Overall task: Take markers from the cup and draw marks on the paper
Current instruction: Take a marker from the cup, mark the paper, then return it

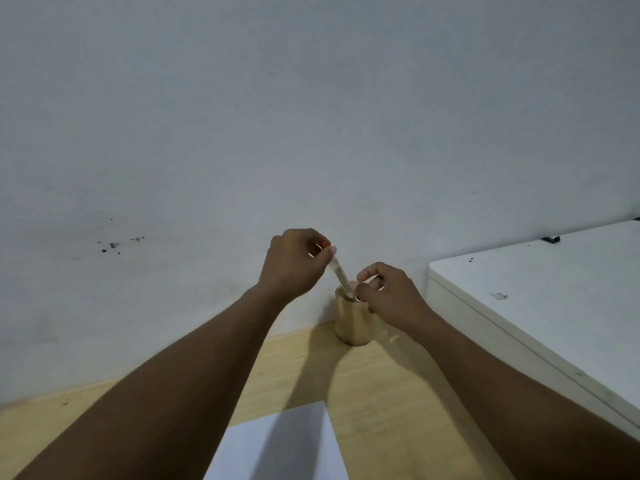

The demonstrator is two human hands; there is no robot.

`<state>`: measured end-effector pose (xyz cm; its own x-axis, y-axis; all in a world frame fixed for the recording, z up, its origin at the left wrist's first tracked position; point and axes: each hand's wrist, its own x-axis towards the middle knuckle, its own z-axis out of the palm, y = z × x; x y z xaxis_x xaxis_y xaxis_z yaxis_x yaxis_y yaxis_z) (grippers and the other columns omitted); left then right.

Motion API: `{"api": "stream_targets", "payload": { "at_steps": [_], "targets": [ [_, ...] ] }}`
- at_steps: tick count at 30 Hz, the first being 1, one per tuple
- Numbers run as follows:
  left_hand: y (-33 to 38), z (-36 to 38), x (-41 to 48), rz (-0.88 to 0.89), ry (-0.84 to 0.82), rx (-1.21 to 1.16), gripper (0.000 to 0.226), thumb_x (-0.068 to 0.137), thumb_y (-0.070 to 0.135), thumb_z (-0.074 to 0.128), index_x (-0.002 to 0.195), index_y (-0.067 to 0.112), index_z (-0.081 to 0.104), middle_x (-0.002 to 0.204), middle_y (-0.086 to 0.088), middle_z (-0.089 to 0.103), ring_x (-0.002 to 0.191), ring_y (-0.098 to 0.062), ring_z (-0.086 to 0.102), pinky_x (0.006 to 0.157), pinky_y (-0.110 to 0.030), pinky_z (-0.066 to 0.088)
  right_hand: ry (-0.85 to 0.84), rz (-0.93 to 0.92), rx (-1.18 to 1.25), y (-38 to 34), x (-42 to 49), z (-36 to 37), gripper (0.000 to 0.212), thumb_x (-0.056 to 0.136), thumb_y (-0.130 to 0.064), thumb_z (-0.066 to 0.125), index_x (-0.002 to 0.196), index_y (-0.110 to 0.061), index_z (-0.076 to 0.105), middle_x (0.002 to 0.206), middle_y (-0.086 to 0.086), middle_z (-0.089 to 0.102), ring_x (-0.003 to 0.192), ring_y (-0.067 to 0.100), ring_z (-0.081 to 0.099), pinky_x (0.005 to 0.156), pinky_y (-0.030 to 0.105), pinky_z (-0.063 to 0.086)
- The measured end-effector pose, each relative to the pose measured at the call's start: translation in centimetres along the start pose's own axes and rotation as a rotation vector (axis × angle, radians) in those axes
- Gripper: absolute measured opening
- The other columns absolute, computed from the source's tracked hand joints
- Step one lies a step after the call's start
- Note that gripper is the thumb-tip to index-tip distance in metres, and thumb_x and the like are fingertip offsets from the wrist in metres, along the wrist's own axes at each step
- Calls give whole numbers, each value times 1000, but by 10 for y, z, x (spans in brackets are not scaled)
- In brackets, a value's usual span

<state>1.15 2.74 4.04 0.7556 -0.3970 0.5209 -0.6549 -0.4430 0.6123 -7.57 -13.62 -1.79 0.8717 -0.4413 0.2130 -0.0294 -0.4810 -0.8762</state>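
A tan wooden cup (pixel 352 323) stands on the light wood table against the wall. My left hand (pixel 294 265) is above and left of it, shut on a pale marker with a red end (pixel 337 270) whose lower part is tilted into the cup's mouth. My right hand (pixel 388 292) sits at the cup's right rim with its fingers curled over the opening; a dark marker tip shows under them, and I cannot tell whether the fingers grip it. A white sheet of paper (pixel 277 445) lies near the bottom edge, between my forearms.
A white cabinet or box top (pixel 540 299) rises at the right, close to my right forearm. A pale wall (pixel 311 116) with small dark specks stands right behind the cup. The wood table (pixel 363 382) runs left and toward me.
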Motion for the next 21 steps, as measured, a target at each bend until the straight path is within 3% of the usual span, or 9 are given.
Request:
{"api": "stream_targets", "payload": {
  "at_steps": [3, 6, 10, 12, 16, 19, 21],
  "targets": [
    [5, -36, -12, -143, 27, -264, 17, 92, 28, 71, 97, 14, 78, 86, -2, 80, 72, -15, 78, 67, -29, 59, -60, 115, 213, -27, -14, 19, 48, 88, -58, 65, 113, -20, 50, 96, 13, 75, 65, 19, 66, 55, 31, 47],
    [-3, -66, -33, -282, 16, -538, 10, 93, 21, 71, 95, 13, 77, 90, -7, 80, 74, -20, 78, 67, -31, 54, 16, 239, 567, -54, -26, 45, 63, 87, -60, 65, 123, -12, 46, 95, 14, 71, 61, 25, 70, 45, 29, 46],
    [-26, -94, -68, -435, -3, -780, 10, 94, 16, 71, 99, 10, 75, 96, -10, 79, 82, -25, 78, 73, -32, 57, 108, 385, 986, -86, -44, 80, 38, 93, -42, 68, 104, -6, 63, 84, 12, 69, 59, 22, 66, 49, 30, 47],
    [-42, -103, -86, -488, -20, -860, 11, 94, 17, 71, 100, 9, 76, 94, -8, 78, 83, -25, 77, 76, -32, 58, 64, 431, 1096, -96, -52, 95, 24, 93, -33, 71, 97, -11, 61, 81, 10, 62, 56, 18, 59, 49, 27, 45],
    [-72, -113, -117, -579, 15, -980, 15, 95, 21, 69, 102, 9, 76, 92, -6, 76, 86, -25, 77, 79, -32, 58, -26, 462, 1253, -98, -63, 123, 20, 87, -18, 78, 91, -11, 61, 76, 6, 56, 47, 12, 54, 44, 22, 46],
    [-88, -110, -136, -641, 45, -1037, 18, 95, 23, 69, 103, 8, 75, 93, -6, 76, 86, -25, 78, 77, -31, 59, -131, 462, 1253, -97, -76, 148, 20, 86, -19, 79, 82, -12, 61, 68, 4, 55, 48, 13, 55, 46, 23, 47],
    [-96, -107, -146, -659, 32, -991, 21, 95, 29, 69, 97, 8, 73, 88, -5, 75, 85, -25, 77, 75, -31, 58, -186, 459, 1093, -95, -82, 163, 23, 86, -27, 79, 80, -13, 61, 62, 1, 51, 47, 13, 48, 43, 23, 42]
  ]
}}
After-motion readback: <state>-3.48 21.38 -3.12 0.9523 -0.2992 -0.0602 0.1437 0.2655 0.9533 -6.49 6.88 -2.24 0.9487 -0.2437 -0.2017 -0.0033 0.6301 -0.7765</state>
